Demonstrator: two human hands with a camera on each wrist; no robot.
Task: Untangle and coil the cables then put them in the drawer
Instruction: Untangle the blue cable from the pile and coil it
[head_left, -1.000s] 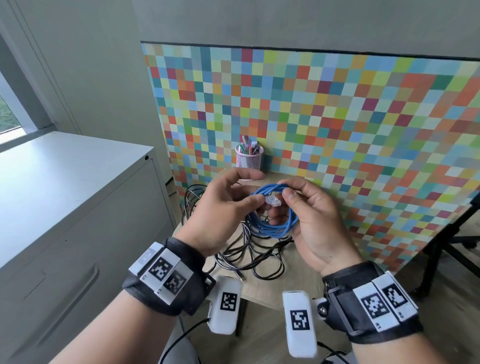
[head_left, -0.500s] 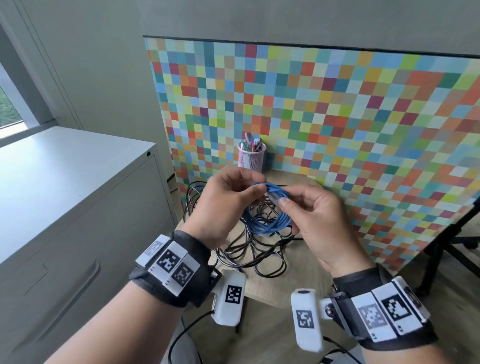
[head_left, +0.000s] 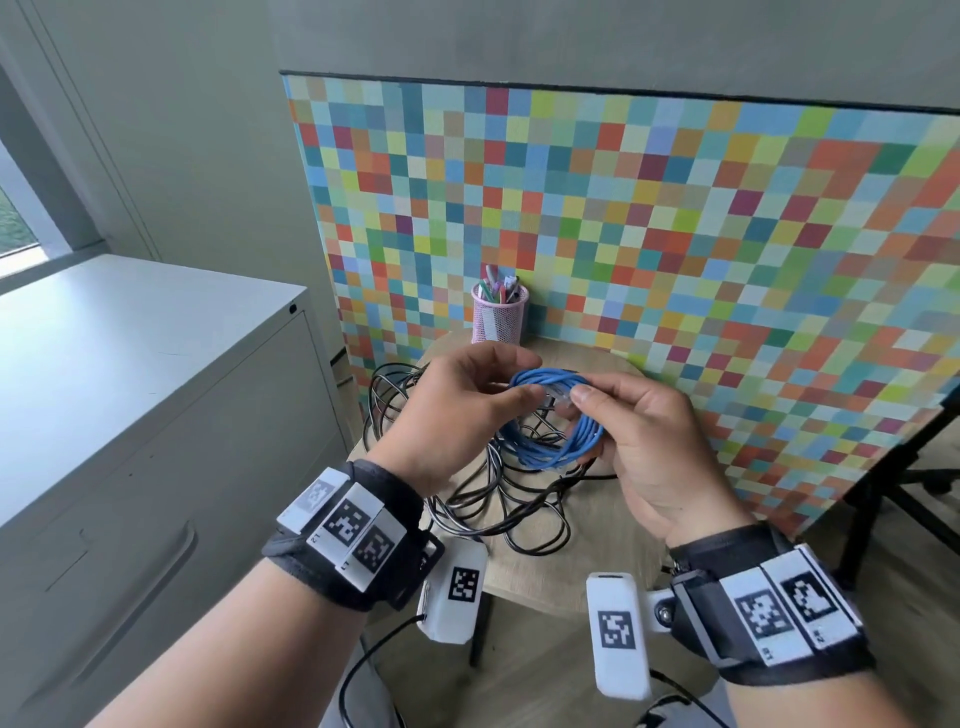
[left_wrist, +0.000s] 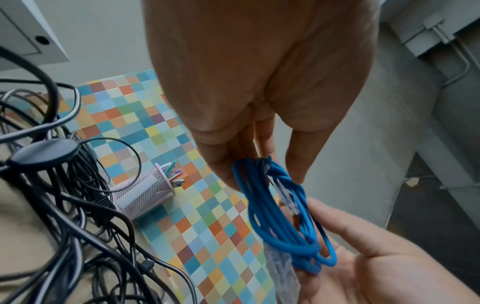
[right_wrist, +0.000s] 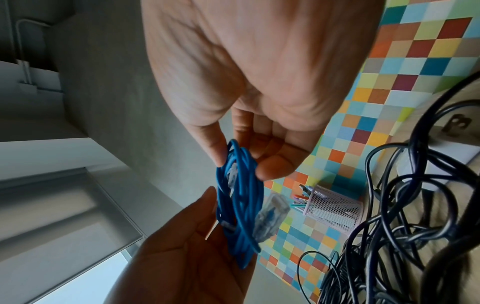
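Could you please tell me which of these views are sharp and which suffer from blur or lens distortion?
Head view: evenly daylit and sharp on the coiled blue network cable, with wide-angle bending at the edges. Left wrist view: the tangled black cables are smeared, and the clear plastic plug is blurred. Right wrist view: the left hand is shadowed.

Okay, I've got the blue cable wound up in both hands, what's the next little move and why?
Probably tuck the clear plug through the loops of the blue cable: the left hand and right hand hold the coil, but the plug end looks loose. The black cables lie tangled on the table.
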